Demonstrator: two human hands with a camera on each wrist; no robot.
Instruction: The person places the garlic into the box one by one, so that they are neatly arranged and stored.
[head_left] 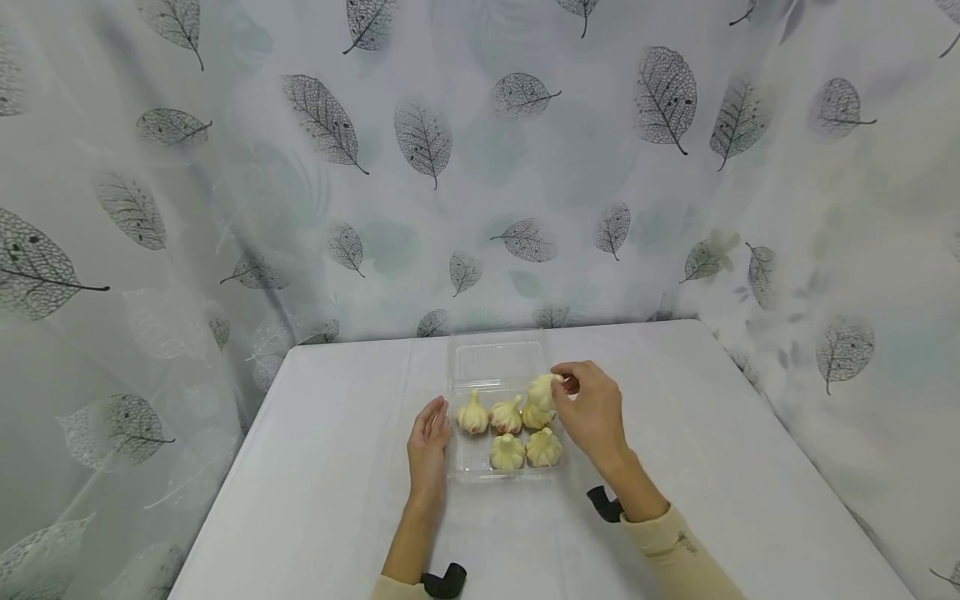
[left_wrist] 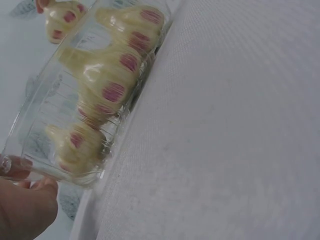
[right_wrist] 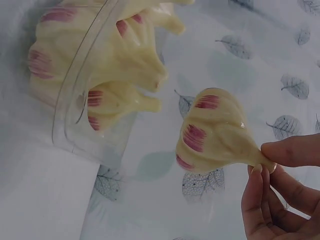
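My right hand (head_left: pixel 592 412) pinches a garlic bulb (right_wrist: pixel 212 132) by its stem, between thumb and fingers. The bulb is cream with purple-pink patches and hangs above the back right of a clear plastic container (head_left: pixel 468 468). Several like bulbs lie inside: a front pair with one bulb (head_left: pixel 507 452) at the middle, and a row behind with one bulb (head_left: pixel 472 414) at the left. Against the container's left side rests my left hand (head_left: pixel 429 442), its fingers fairly straight. In the left wrist view, its fingers (left_wrist: pixel 47 187) touch the container's edge, partly seen through the plastic.
The container's clear lid (head_left: pixel 498 360) lies folded back toward the far table edge. A white cloth covers the table (head_left: pixel 337 467). Leaf-printed curtains (head_left: pixel 480 167) hang behind it and along both sides. Black straps (head_left: pixel 603 504) show at both wrists.
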